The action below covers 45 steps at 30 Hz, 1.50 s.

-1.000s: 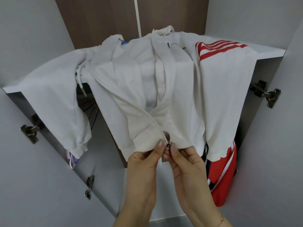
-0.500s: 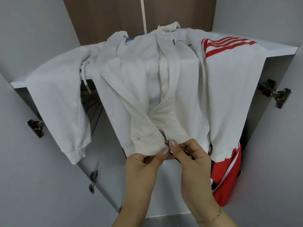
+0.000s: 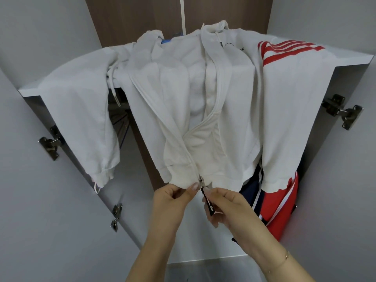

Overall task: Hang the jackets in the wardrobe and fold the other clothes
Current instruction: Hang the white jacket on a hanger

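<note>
You are at home, standing right in front of an open wardrobe (image 3: 345,82). You can tell by its grey doors (image 3: 40,210) swung wide on metal hinges (image 3: 341,110), the brown wood back wall (image 3: 132,19), and the clothes. A white jacket (image 3: 203,119) lies over the shelf (image 3: 356,58), and a red garment (image 3: 284,210) hangs down inside.

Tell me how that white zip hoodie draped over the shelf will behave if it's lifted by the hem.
The white hoodie is probably floppy: its sleeves hang limp over the shelf edge. It looks thick, so likely fairly heavy for cloth. With the left hand pinching the hem and the right hand on the zipper pull, the rest may slide off.
</note>
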Tool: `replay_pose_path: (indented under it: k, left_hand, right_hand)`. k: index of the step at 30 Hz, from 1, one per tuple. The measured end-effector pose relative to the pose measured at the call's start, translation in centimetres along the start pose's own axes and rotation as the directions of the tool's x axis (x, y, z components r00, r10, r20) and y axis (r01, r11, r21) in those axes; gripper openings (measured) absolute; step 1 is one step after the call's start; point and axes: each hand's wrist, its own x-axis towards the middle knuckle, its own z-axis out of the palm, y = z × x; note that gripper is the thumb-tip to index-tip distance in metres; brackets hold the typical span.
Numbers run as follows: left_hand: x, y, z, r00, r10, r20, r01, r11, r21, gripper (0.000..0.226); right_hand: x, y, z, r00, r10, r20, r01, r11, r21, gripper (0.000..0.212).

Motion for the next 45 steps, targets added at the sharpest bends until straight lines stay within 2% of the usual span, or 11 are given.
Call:
replay_pose_path:
  k: [5, 12, 15, 19, 23, 26, 28, 31, 35, 37, 45]
  left_hand:
    - [0.1, -0.4, -0.9, 1.000, 0.025, -0.002, -0.025, 0.993, 0.117, 0.008]
    - [0.2, -0.8, -1.9, 0.991, 0.135, 0.019, -0.133, 0.927, 0.351, 0.011]
    - [0.1, -1.0, -2.1, 0.985, 0.166, 0.047, -0.170, 0.888, 0.427, 0.035]
    - [0.2, -2.0, -2.4, 0.990, 0.115, 0.084, -0.140, 0.893, 0.428, 0.008]
    - [1.9, -2.1, -4.4, 0.989, -0.029, 0.148, -0.060, 0.827, 0.559, 0.021]
    - [3.2, -0.8, -6.3, 0.969, -0.151, 0.194, -0.028, 0.716, 0.698, 0.024]
    - [4.0, 0.6, -7.8, 0.967, -0.163, 0.196, -0.074, 0.556, 0.828, 0.027]
    - [4.3, 3.9, -8.4, 0.989, 0.097, 0.109, -0.138, 0.383, 0.914, 0.032]
    - [4.9, 7.7, -3.7, 0.882, 0.442, 0.161, -0.413, 0.563, 0.716, 0.033]
    - [5.4, 8.7, -1.2, 0.842, 0.504, 0.191, -0.487, 0.558, 0.672, 0.022]
    - [4.5, 9.1, -1.1, 0.834, 0.530, 0.152, -0.472, 0.543, 0.695, 0.054]
  right_hand:
    - [0.6, -1.4, 0.4, 0.959, 0.231, 0.166, -0.280, 0.872, 0.401, 0.013]
    - [1.9, -5.2, 1.1, 0.921, 0.309, 0.236, -0.376, 0.861, 0.342, 0.013]
    - [2.8, -8.2, 1.1, 0.891, 0.262, 0.370, -0.420, 0.786, 0.455, 0.013]
    - [4.0, -12.9, 1.4, 0.919, 0.171, 0.354, -0.345, 0.784, 0.516, 0.017]
    - [5.3, -16.3, 1.3, 0.964, 0.118, 0.237, -0.233, 0.801, 0.552, 0.005]
    - [5.6, -16.5, 2.0, 0.966, 0.104, 0.238, -0.214, 0.839, 0.501, 0.006]
    - [5.5, -15.8, 2.4, 0.965, 0.076, 0.251, -0.180, 0.888, 0.423, 0.008]
    - [5.2, -15.3, 2.4, 0.953, 0.061, 0.297, -0.162, 0.931, 0.327, 0.012]
    - [4.6, -15.9, 2.1, 0.921, 0.130, 0.367, -0.224, 0.948, 0.226, 0.020]
    - [4.4, -16.4, 2.3, 0.912, 0.134, 0.387, -0.224, 0.954, 0.198, 0.019]
    - [5.8, -20.8, 3.3, 0.921, 0.233, 0.313, -0.293, 0.942, 0.162, 0.017]
